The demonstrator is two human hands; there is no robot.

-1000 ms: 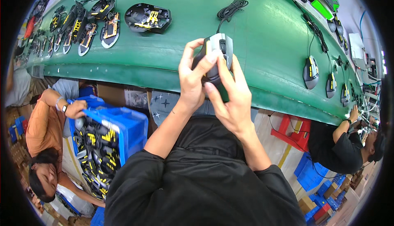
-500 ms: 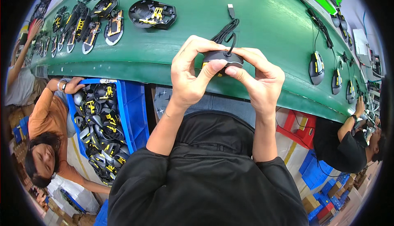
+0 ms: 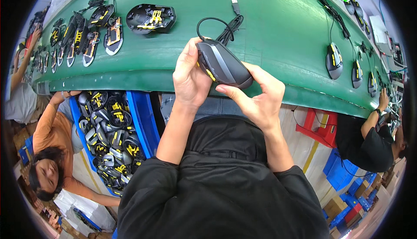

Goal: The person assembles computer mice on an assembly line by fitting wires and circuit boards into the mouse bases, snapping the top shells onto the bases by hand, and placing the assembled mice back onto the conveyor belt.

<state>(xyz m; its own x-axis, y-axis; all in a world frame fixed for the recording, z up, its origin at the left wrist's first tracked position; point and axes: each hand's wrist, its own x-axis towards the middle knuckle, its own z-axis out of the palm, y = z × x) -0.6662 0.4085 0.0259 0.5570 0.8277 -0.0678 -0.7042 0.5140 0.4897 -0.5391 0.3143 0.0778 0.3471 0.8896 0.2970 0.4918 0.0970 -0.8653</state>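
Note:
A black computer mouse (image 3: pixel 223 65) with a grey stripe and yellow side buttons is held between my hands, tilted above the near edge of the green work surface. My left hand (image 3: pixel 191 76) grips its cable end, fingers partly hidden behind the shell. At the other end, my right hand (image 3: pixel 256 93) pinches the rounded rear between thumb and fingers. From the mouse a black cable (image 3: pixel 229 29) loops out to a coiled bundle with a USB plug (image 3: pixel 235 5). Beyond my hands an upturned mouse shell (image 3: pixel 151 18) with yellow parts inside lies on the green surface.
Opened mice (image 3: pixel 114 37) and their parts stand in a row at the left. Finished-looking mice (image 3: pixel 334 63) with cables lie at the right. A blue crate (image 3: pixel 145 124) of mouse shells sits beside a person in orange (image 3: pixel 54 128). Another person (image 3: pixel 369 141) works at the right.
My hands have turned the mouse from end-on so its top and side now show, and my right hand has shifted to its rear. The unheld shell and mice appear slightly shifted.

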